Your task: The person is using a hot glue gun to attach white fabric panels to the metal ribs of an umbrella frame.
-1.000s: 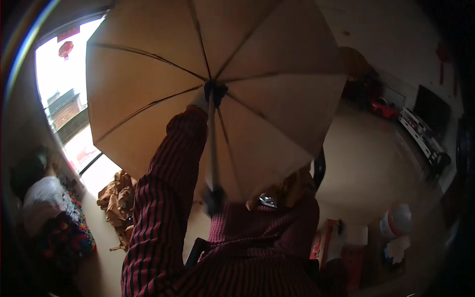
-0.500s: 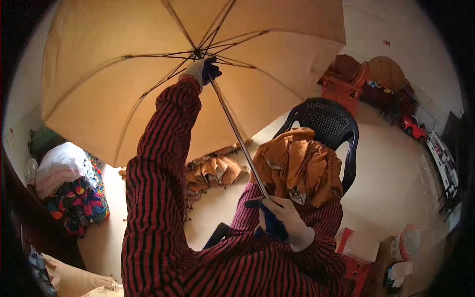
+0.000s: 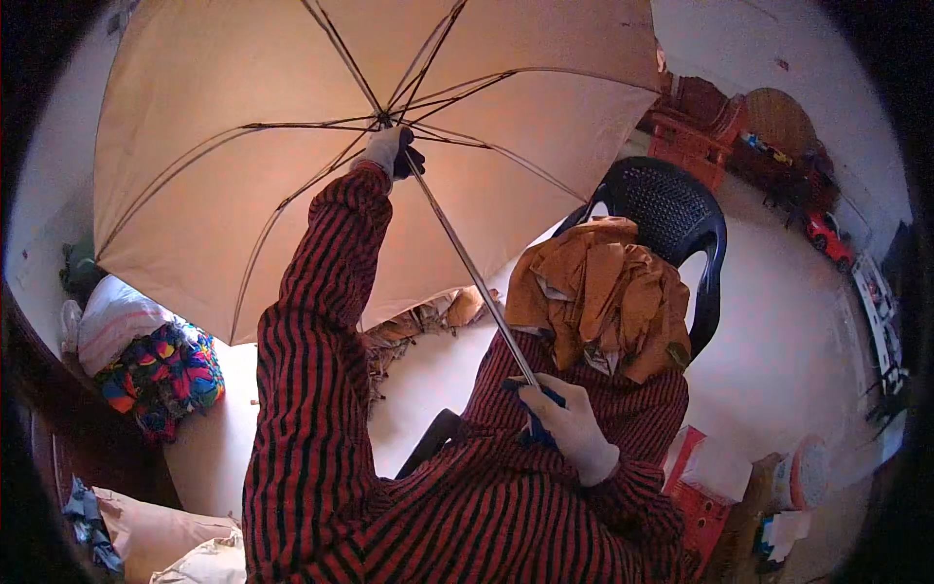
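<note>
An open umbrella with a pale tan canopy fills the upper part of the head view, its underside and dark ribs facing me. My left hand, in a white and dark blue glove, is closed round the metal shaft just below where the ribs meet. Lower down, my gloved right hand grips the bottom end of the shaft, and its fingers hide the handle. The shaft slants from upper left to lower right. Beyond my right hand, a crumpled heap of brown fabric rests on my lap.
A black plastic chair stands in front of me. More brown fabric pieces lie on the floor below the canopy. To the left sits a multicoloured bundle under white cloth. At right are a red-and-white box and a red toy car.
The canopy and my left hand appear slightly lower in view. The view has shifted a little, and the chair and brown heap sit higher and farther right. Both hands keep their grip.
</note>
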